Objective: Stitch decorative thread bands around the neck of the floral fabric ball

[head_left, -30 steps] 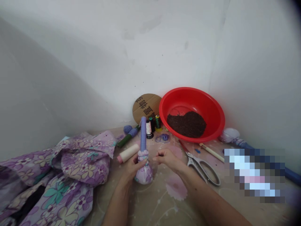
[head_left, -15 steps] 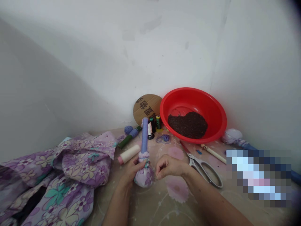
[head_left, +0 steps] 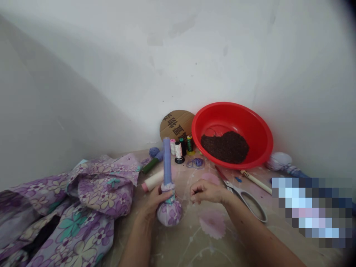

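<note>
My left hand [head_left: 156,200] grips the gathered neck of a floral cloth bundle on a purple stick [head_left: 169,212]. The bundle's round end hangs down and the stick points up, nearly upright. To the right, apart from the bundle, my right hand [head_left: 205,192] is closed in a pinch, fingertips towards the bundle. Anything in that pinch is too small to make out. A white cone of thread with a pink end [head_left: 151,181] lies just behind my left hand. Large scissors with a red blade and grey handles [head_left: 247,200] lie behind my right forearm.
A red basin [head_left: 261,129] holding dark grainy filling [head_left: 225,148] tilts at the back right. Beside it are a cardboard disc [head_left: 175,124], several thread spools [head_left: 178,150] and purple yarn [head_left: 198,162]. Floral fabric [head_left: 97,196] is heaped at left. A pale stick [head_left: 256,181] lies at right.
My right hand has moved slightly to the right, away from the bundle. The stick in my left hand has tilted a little left, uncovering the spools behind it. The view has shifted slightly.
</note>
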{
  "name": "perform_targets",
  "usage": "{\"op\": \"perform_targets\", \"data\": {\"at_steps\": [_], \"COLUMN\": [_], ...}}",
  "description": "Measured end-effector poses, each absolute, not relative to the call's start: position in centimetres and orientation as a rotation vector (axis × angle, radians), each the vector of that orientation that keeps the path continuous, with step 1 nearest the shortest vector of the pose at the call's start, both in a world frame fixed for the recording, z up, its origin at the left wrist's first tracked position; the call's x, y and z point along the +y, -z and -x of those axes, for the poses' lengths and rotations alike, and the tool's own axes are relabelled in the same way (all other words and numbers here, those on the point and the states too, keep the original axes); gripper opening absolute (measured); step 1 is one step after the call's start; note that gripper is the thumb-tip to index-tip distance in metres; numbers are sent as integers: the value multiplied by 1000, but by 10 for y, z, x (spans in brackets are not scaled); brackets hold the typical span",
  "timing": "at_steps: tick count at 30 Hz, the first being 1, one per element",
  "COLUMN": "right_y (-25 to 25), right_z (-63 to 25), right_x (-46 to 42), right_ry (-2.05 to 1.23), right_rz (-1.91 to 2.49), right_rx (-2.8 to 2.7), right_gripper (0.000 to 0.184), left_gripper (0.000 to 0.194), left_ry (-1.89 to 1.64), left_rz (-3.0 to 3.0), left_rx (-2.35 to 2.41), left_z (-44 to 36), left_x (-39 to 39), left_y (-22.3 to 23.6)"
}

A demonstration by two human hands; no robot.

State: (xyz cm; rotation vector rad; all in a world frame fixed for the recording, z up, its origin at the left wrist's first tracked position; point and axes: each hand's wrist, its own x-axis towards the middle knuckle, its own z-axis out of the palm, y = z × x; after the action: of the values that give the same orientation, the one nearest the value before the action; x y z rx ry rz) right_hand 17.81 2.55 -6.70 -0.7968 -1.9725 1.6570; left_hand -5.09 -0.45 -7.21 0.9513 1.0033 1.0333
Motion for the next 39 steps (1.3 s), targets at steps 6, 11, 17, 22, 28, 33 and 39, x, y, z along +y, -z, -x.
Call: {"op": "perform_targets", "data": {"at_steps": [6,11,17,22,28,33,39], "right_y": [75,65,54,55,59,65,67], "right_z": [-173,-166,-150,-136,-123,-114,-124], "right_x": [28,18,1,-7,-14,-18,-12], "right_ry": [-1637,-1584,-1610,-1428,-1207,-1191,-1441], "right_rz": [754,627,471,395,276,216,429], "right_rx": [-2013,-2071,-2093,-2129,-2233,-2276,-2459], "right_gripper": [33,29,23,22,26,25,10], "left_gripper": [45,34,20,16,15,12,11], "left_ry": [-1131,-1201,-1190,-1184,-1176,-1176,-1171], "left_rz": [-1042,-1023,-1084,-1047,-1025,-980,-942], "left_rx": [1119,1125,1148,1131,1131,1132,1124], "left_z": [48,46,48,45,40,38,41], "left_x": [-6,-7,-4,-3,-3,2,6], "left_y": [66,64,69,67,62,66,72]}}
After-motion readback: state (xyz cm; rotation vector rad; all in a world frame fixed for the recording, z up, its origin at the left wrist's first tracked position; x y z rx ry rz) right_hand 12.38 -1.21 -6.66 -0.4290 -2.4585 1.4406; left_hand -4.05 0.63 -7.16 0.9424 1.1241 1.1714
